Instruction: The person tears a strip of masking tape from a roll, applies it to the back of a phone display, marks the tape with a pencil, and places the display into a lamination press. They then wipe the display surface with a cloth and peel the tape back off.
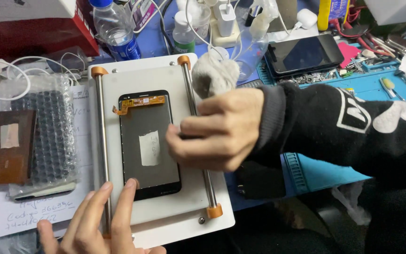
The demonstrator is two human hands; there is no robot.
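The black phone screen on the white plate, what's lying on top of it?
On the black phone screen lie a white paper label and an orange flex strip. The left hand's fingertip touches its lower corner; the right hand covers its right edge.

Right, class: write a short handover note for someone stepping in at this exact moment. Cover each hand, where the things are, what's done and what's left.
Left hand: fingertips pressing the lower left corner of the phone screen panel.
Right hand: holding a grey wadded cloth over the panel's right edge.
Panel lies back-up on the white plate between two metal rails, orange flex cable at top.
Done: panel seated on plate.
Left: cannot tell; no wiping result is visible.
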